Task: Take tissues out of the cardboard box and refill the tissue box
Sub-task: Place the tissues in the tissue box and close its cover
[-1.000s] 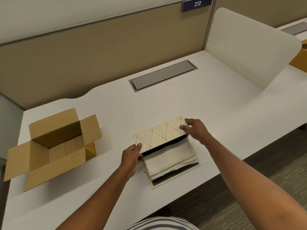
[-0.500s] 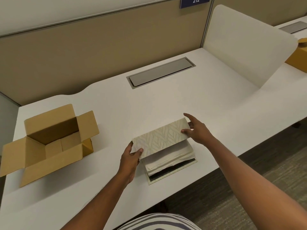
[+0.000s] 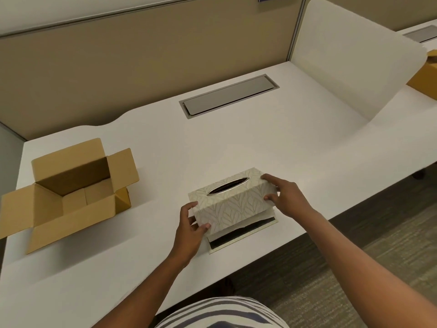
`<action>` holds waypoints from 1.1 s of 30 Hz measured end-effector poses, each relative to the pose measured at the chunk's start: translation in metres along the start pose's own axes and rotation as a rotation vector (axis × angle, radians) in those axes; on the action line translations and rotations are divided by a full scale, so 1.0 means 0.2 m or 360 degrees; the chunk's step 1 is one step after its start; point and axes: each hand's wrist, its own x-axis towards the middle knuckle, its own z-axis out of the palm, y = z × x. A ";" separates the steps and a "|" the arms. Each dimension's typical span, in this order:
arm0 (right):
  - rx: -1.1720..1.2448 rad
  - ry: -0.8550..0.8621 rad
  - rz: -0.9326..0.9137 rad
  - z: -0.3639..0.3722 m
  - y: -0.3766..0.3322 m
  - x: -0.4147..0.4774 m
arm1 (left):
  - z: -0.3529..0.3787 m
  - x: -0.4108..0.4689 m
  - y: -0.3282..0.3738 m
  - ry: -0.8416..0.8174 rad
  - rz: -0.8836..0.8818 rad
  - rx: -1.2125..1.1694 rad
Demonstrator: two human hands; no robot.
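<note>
A cream tissue box cover (image 3: 233,204) with a leaf pattern and an oval slot on top hangs tilted over its flat base (image 3: 246,237) near the desk's front edge. A strip of white tissues (image 3: 264,215) shows under the cover's right end. My left hand (image 3: 190,230) grips the cover's left end. At the cover's right end my right hand (image 3: 287,197) holds it with fingers on top and on the side. The brown cardboard box (image 3: 68,192) stands open at the left of the desk, and no tissues show inside it.
The white desk (image 3: 236,143) has a grey cable hatch (image 3: 228,97) at the back. A beige partition (image 3: 142,50) runs behind it and a white rounded divider (image 3: 354,58) stands at the right. Another brown box (image 3: 425,76) sits beyond the divider.
The cover has turned from its tilted-open pose so that its slotted top faces up, and it has come down over the tissue stack. Most of the tissues are now hidden. Both hands stayed on its ends.
</note>
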 end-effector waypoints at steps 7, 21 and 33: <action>0.0052 0.0068 0.0050 0.09 0.11 -0.15 | 0.05 -0.08 -0.11 0.0018 0.0105 0.0227; 0.0040 0.0135 -0.0008 0.16 0.22 -0.27 | 0.12 -0.15 -0.20 -0.0008 0.0146 0.0318; 0.0058 0.0142 0.0017 0.17 0.21 -0.30 | 0.15 -0.14 -0.20 0.0149 0.0201 0.0456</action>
